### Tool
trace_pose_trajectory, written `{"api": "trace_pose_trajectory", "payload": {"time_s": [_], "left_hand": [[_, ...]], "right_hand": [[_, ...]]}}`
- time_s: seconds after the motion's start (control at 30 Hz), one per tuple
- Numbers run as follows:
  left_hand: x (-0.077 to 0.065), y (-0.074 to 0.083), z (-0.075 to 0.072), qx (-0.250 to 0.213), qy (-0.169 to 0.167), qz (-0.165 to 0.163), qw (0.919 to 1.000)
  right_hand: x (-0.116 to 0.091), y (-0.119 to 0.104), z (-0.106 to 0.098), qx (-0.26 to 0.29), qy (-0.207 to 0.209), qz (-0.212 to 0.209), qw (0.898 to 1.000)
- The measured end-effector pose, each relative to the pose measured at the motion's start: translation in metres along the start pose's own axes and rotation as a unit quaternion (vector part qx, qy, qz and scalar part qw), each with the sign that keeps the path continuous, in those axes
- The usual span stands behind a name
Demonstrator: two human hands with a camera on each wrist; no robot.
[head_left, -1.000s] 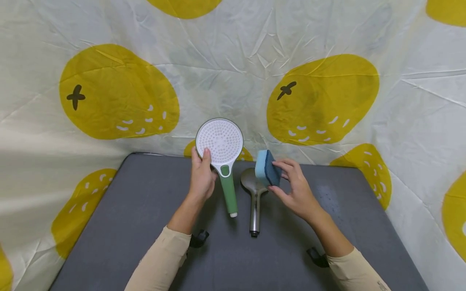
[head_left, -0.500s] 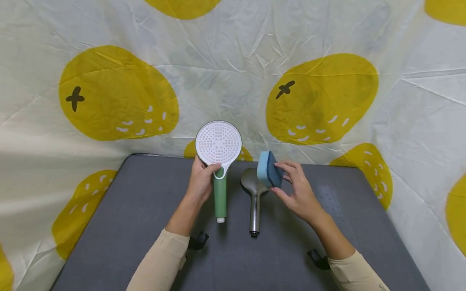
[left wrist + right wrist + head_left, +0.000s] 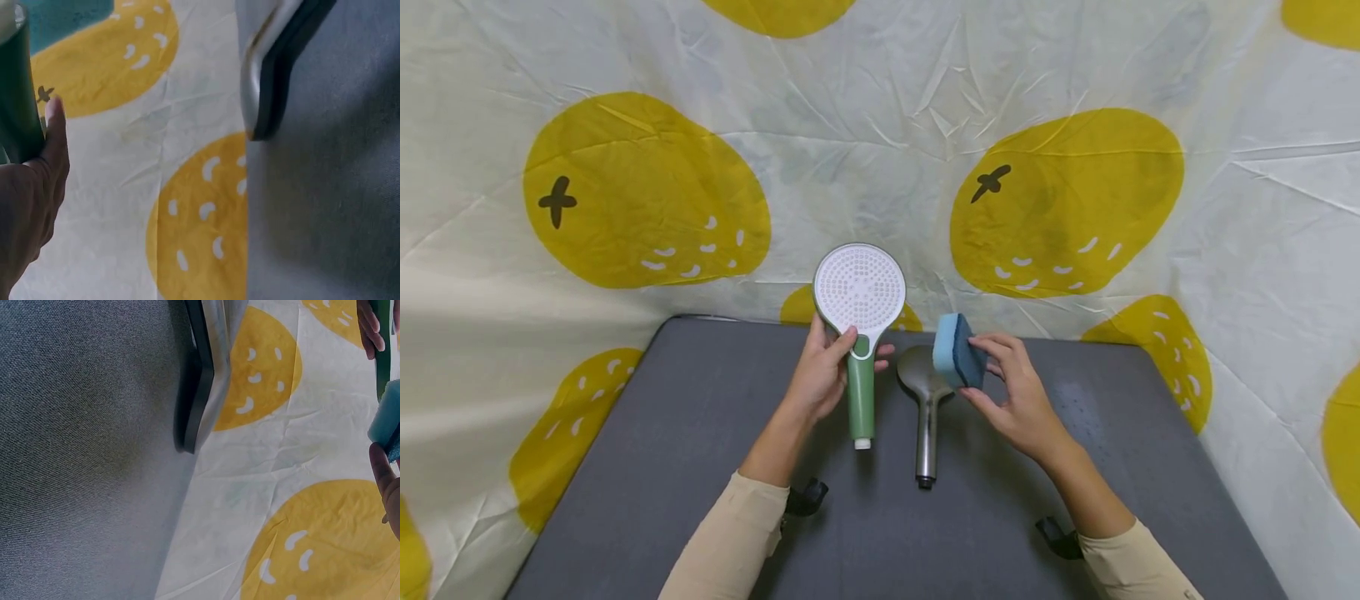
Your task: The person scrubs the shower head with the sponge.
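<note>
A shower head with a white round face and green handle (image 3: 861,392) is held upright above the table by my left hand (image 3: 820,371). The thumb lies across its neck and fingertips show behind it on the right. My right hand (image 3: 1018,404) pinches a two-layer sponge (image 3: 958,352), light blue on one side and dark blue on the other, a short way right of the green shower head. Between and below the hands, a second, metallic grey shower head (image 3: 927,417) lies on the table. The sponge overlaps part of its head in the head view.
The dark grey table (image 3: 700,500) ends at the back against a white curtain (image 3: 865,150) printed with large yellow fruit. The curtain also hangs along both sides. Black straps (image 3: 808,497) show at both wrists.
My left hand has shifted its grip down to the neck of the green shower head, whose tilted handle now hangs nearly straight. The right hand with the sponge has moved very slightly right.
</note>
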State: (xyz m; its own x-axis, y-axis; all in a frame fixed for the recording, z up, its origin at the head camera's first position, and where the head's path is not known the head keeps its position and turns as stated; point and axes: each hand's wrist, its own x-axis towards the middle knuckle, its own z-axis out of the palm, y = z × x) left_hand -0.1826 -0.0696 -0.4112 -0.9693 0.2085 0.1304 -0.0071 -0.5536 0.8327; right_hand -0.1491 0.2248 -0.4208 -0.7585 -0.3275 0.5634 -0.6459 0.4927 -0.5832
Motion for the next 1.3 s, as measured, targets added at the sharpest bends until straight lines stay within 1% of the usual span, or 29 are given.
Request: {"api": "trace_pose_trajectory", "payload": {"time_s": [0.07,0.1,0.17,0.3,0.37,0.43,0.5,0.63,0.67,0.77,0.87,0.93,1.1,1.17,1.3], "left_hand": [[-0.001,0.0,0.0,0.007,-0.004,-0.012,0.9999],[-0.002,0.001,0.001,0.016,0.002,-0.018,0.9997],[-0.002,0.001,0.002,0.034,0.022,-0.027,0.9988],[-0.001,-0.001,0.006,0.064,0.075,-0.039,0.9944],[0.0,-0.001,0.007,0.075,0.089,-0.04,0.9924],[0.0,-0.002,0.009,0.083,0.089,-0.039,0.9918],[0.001,-0.002,0.008,0.102,0.083,-0.039,0.9906],[0.001,-0.003,0.005,0.135,0.073,-0.043,0.9872],[0.001,-0.004,0.003,0.138,0.073,-0.044,0.9868],[0.001,-0.004,-0.001,0.127,0.068,-0.046,0.9886],[0.001,-0.004,-0.003,0.135,0.059,-0.046,0.988],[0.001,-0.004,-0.003,0.142,0.055,-0.048,0.9872],[0.001,-0.003,0.0,0.137,0.056,-0.038,0.9883],[0.001,-0.004,0.0,0.149,0.056,-0.036,0.9866],[0.001,-0.005,-0.001,0.179,0.052,-0.048,0.9812]], "right_hand": [[0.0,0.001,0.0,0.001,0.001,0.002,1.0],[0.0,0.001,0.0,0.001,0.001,0.003,1.0],[0.0,0.001,0.0,0.001,0.0,0.004,1.0],[-0.001,0.002,0.0,-0.001,-0.002,0.008,1.0],[-0.001,0.002,0.0,-0.001,-0.003,0.01,1.0],[0.0,0.002,0.0,-0.002,-0.004,0.012,1.0],[0.0,0.002,0.0,-0.002,-0.004,0.011,1.0],[0.0,0.001,0.0,-0.001,-0.007,0.008,1.0],[0.0,0.001,0.0,-0.001,-0.008,0.008,1.0],[0.0,0.001,0.001,-0.001,-0.007,0.008,1.0],[0.0,0.002,0.0,0.001,-0.003,0.008,1.0],[-0.001,0.003,0.0,0.002,-0.001,0.008,1.0],[-0.001,0.003,-0.001,-0.002,-0.003,0.01,1.0],[-0.001,0.003,-0.001,-0.01,-0.003,0.01,1.0],[-0.002,0.004,-0.002,-0.019,-0.003,0.007,1.0]]}}
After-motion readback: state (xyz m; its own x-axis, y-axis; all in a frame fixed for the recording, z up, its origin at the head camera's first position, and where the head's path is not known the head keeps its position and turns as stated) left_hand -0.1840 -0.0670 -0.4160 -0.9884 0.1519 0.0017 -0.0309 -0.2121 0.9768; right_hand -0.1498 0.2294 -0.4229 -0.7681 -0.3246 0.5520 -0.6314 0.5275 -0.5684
